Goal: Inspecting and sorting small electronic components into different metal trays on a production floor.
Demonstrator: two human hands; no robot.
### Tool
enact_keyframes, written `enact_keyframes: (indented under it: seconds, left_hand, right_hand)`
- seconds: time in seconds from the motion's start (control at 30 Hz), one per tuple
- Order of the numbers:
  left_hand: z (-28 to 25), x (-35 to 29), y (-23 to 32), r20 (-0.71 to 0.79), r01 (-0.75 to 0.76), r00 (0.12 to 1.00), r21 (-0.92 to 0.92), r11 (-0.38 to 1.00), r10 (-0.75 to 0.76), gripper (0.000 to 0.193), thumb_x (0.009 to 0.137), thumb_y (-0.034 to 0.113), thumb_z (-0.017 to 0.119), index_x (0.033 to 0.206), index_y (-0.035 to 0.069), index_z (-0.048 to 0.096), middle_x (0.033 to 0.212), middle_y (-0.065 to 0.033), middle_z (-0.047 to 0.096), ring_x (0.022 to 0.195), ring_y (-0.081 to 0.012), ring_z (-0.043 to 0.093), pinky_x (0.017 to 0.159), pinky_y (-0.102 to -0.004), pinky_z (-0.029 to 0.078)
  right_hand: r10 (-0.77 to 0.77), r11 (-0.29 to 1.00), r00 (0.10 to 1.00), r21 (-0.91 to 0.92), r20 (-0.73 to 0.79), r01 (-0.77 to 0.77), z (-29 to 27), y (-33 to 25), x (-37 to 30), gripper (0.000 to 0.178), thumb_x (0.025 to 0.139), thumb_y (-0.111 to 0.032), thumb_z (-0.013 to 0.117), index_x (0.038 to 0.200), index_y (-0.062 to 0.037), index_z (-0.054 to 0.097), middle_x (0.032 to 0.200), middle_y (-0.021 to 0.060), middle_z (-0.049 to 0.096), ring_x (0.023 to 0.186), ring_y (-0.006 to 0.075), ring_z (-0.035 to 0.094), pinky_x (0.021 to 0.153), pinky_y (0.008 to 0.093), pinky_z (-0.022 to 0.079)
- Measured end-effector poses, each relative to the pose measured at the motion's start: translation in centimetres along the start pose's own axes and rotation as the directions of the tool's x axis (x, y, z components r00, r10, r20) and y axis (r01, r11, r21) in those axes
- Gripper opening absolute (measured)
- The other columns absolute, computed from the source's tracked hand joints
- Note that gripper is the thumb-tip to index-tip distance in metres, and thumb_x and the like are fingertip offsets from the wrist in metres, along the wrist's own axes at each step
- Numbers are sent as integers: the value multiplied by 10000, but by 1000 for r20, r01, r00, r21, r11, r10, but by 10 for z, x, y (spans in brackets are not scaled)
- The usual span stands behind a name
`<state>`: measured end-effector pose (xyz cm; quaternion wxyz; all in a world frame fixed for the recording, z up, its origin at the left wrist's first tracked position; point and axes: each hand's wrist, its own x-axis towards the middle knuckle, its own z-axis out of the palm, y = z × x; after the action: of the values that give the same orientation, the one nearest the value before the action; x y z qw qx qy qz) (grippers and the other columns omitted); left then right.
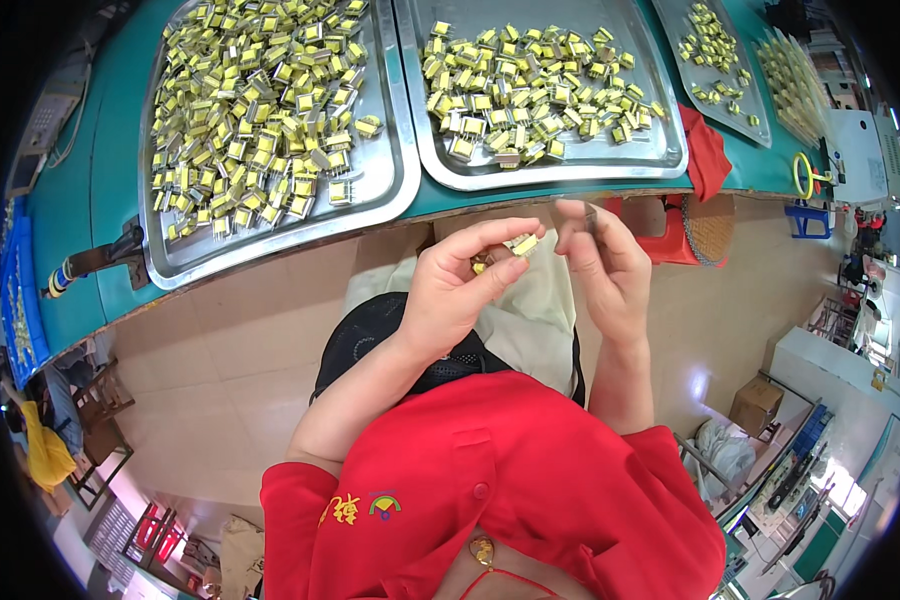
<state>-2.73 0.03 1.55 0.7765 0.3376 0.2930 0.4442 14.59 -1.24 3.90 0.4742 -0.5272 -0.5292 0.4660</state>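
Note:
My left hand is closed, pinching a small yellow-taped transformer between thumb and fingertips. Another bit of yellow shows inside its curled fingers, perhaps a second transformer. Just to the right, my right hand has its fingers bent and thumb close to them. A small dark, flat piece shows at those fingertips, too blurred to name. Both hands are above my lap, in front of the table edge. Beyond them a metal tray holds many similar transformers.
A fuller metal tray of transformers lies on the green table at left, and a smaller tray at right. A red cloth hangs over the edge near a red stool. A dark clamp-like fitting is fixed at left.

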Motion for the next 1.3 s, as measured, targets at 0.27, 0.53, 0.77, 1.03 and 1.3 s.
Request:
enact_keyframes:
  seconds: [0.27, 0.53, 0.77, 1.03, 1.3]
  left_hand:
    - [-3, 1, -6, 0, -228, 970, 332, 915, 242, 333, 776, -66, 630, 1099, 8, 603, 1093, -60, 613, 743, -51, 476, 659, -174, 418]
    - [-1, 0, -8, -4, -260, 960, 366, 894, 281, 317, 745, -82, 652, 1050, -5, 615, 1053, -60, 610, 743, -60, 483, 661, -188, 413]
    - [-1, -1, -8, 0, -277, 953, 398, 874, 302, 309, 743, -81, 657, 1040, -5, 624, 1052, -66, 602, 748, -66, 492, 666, -194, 412]
    - [-1, -1, -6, -1, -268, 954, 434, 860, 298, 306, 744, -91, 649, 1037, -3, 639, 1044, -68, 600, 759, -66, 507, 659, -189, 421]
    - [-1, -2, -8, -6, -256, 958, 432, 865, 287, 306, 745, -102, 635, 1034, -3, 645, 1043, -71, 601, 768, -68, 520, 665, -194, 445]
  right_hand:
    - [-300, 654, 947, -699, 112, 289, -2, -18, -15, 204, 829, -62, 625, 1023, 1, 629, 636, 60, 472, 515, 156, 440, 467, 281, 354]
    - [-376, 559, 913, -748, 158, 359, 3, -21, -15, 239, 782, -47, 659, 1018, -17, 637, 622, 73, 451, 507, 200, 442, 461, 314, 359]
    - [-373, 521, 912, -775, 168, 356, 4, -20, -15, 236, 778, -63, 664, 1010, -22, 641, 613, 66, 435, 498, 200, 440, 454, 322, 356]
    - [-371, 505, 910, -782, 186, 366, 3, -21, -14, 233, 776, -71, 666, 1003, -26, 644, 607, 66, 427, 490, 205, 440, 447, 326, 355]
    - [-364, 501, 905, -773, 220, 389, 1, -23, -15, 238, 765, -78, 672, 997, -31, 647, 605, 64, 445, 478, 215, 439, 445, 335, 360]
